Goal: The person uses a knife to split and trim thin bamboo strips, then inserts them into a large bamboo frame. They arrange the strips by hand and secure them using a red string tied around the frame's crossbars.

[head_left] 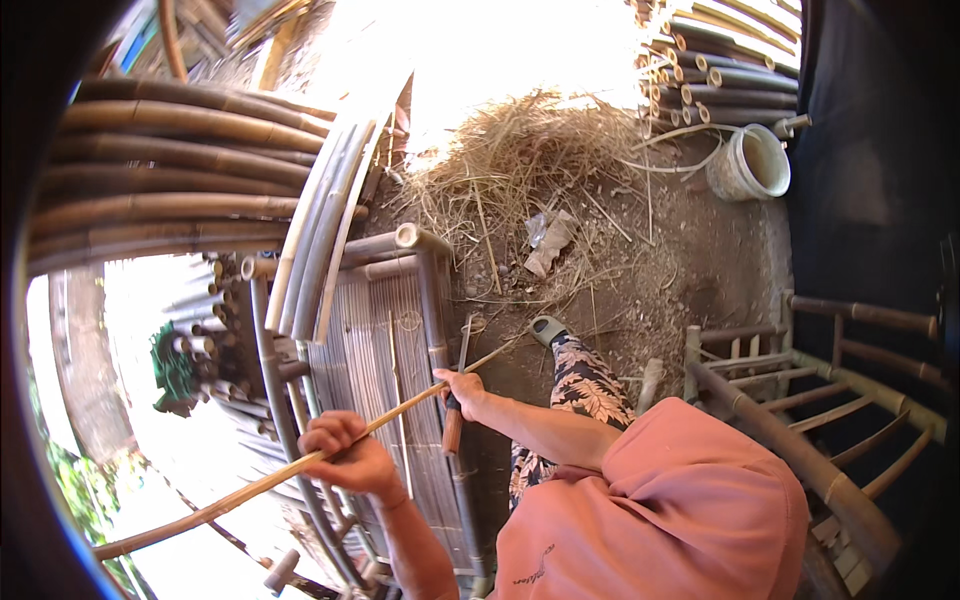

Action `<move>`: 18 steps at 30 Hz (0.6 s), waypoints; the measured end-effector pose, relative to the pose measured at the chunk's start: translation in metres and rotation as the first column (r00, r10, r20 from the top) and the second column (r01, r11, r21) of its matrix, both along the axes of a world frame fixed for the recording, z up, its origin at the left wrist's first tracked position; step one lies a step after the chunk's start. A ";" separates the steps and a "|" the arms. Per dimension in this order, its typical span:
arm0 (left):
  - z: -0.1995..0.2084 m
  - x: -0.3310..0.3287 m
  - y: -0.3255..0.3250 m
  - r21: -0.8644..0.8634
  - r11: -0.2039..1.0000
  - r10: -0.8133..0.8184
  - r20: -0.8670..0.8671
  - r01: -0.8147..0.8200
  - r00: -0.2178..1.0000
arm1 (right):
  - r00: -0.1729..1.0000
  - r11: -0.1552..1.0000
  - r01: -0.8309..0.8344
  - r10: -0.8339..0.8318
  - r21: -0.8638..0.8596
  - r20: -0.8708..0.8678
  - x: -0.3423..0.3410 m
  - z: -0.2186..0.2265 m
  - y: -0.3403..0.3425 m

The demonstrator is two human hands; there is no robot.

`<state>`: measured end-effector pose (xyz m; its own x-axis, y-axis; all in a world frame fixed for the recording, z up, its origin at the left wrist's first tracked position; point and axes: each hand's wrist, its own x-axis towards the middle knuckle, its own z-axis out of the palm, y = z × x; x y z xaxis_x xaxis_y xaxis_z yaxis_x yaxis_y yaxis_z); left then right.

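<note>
A long, thin bamboo strip slants from the lower left up toward the middle. My left hand is closed around it, with the fingers curled over the top. Farther along, my right hand grips a knife by its brown handle. The narrow blade points away from me, and the strip crosses it at my right fingers. How those fingers touch the strip is partly hidden. Both hands are above a slatted bamboo bench.
Split bamboo lengths lean on the bench's far end. Thick poles lie stacked at the left. Shavings heap on the dirt floor ahead. A whitish bucket stands far right, near more stacked poles. A bamboo frame is at the right.
</note>
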<state>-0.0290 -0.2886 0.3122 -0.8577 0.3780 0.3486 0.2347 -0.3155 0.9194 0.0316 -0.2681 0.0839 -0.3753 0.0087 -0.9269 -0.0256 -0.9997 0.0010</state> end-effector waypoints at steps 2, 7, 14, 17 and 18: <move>-0.034 0.006 0.042 -0.070 0.987 -0.141 0.049 0.144 0.989 | 0.986 0.987 0.162 -0.162 0.016 0.041 -0.010 -0.038 0.026; 0.018 0.001 0.121 -0.322 0.823 -0.475 0.065 0.469 0.878 | 0.970 0.982 0.164 -0.178 0.094 0.167 -0.018 -0.104 0.115; 0.089 -0.027 0.174 -0.219 0.671 -0.729 -0.020 0.708 0.685 | 0.915 0.850 0.376 -0.403 0.368 -0.003 -0.061 -0.083 0.281; 0.120 -0.073 0.115 0.323 0.923 -0.281 0.196 0.208 0.940 | 0.866 0.776 0.498 -0.417 0.388 -0.277 -0.098 0.008 0.343; 0.119 -0.081 0.105 0.377 0.912 -0.239 0.172 0.160 0.956 | 0.912 0.773 0.408 -0.364 0.486 -0.186 -0.098 0.032 0.358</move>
